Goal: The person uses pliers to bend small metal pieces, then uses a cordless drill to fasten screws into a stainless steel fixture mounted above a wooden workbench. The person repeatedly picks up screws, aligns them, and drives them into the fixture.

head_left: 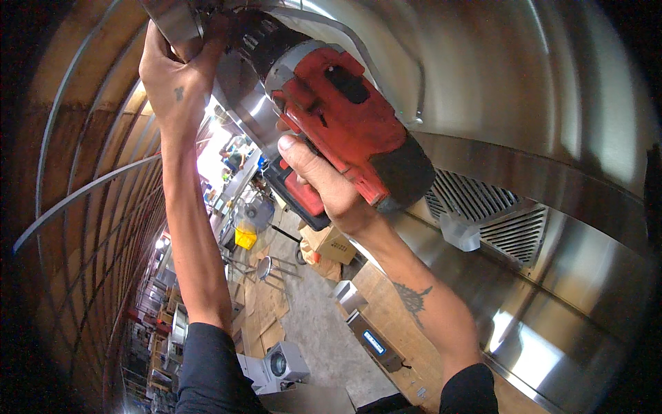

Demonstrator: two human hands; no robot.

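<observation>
A red and black cordless drill is raised close in front of me. Its chuck points to the upper left. My right hand is wrapped round the drill's handle, above the red and black battery. At the top left, my left hand is closed on a shiny metal piece beside the chuck. The fingertips and the drill's tip are lost in shadow there, so I cannot tell whether the tip touches the metal.
Stainless steel panels curve along the right, with slatted baffle filters and a translucent cup below. A ribbed brown surface rises on the left. Far below are a stool, a cardboard box and a yellow container.
</observation>
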